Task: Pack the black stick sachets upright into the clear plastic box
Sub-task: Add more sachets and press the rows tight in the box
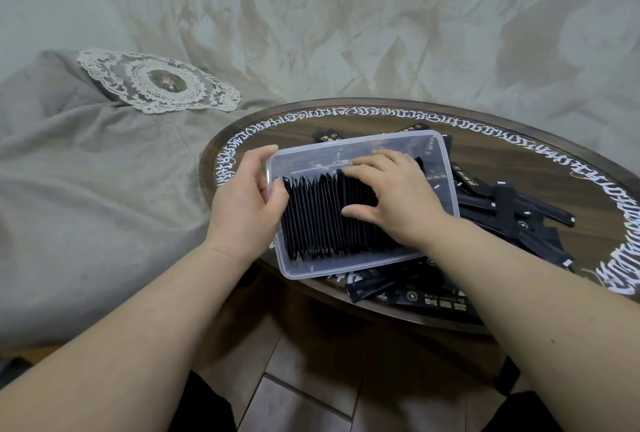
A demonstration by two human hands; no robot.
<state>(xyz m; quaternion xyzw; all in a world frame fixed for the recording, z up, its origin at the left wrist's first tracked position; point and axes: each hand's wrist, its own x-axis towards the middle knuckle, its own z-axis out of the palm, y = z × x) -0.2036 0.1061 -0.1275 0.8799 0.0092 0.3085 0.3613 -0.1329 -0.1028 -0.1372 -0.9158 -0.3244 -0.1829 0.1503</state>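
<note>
A clear plastic box (446,168) sits tilted on the round wooden table, resting on loose sachets. Inside it a tight row of black stick sachets (318,220) stands on edge, filling the near half. My left hand (247,203) grips the box's left rim, thumb inside against the first sachet. My right hand (391,196) lies flat on top of the row's right part, fingers straight and pressing the sachets leftward. The sachets beneath that palm are hidden.
A pile of loose black sachets (512,209) lies right of the box, and more (408,293) lie at the table's near edge. The round table (540,161) has white lettering round its rim. A grey cushion with a lace doily (159,81) lies to the left.
</note>
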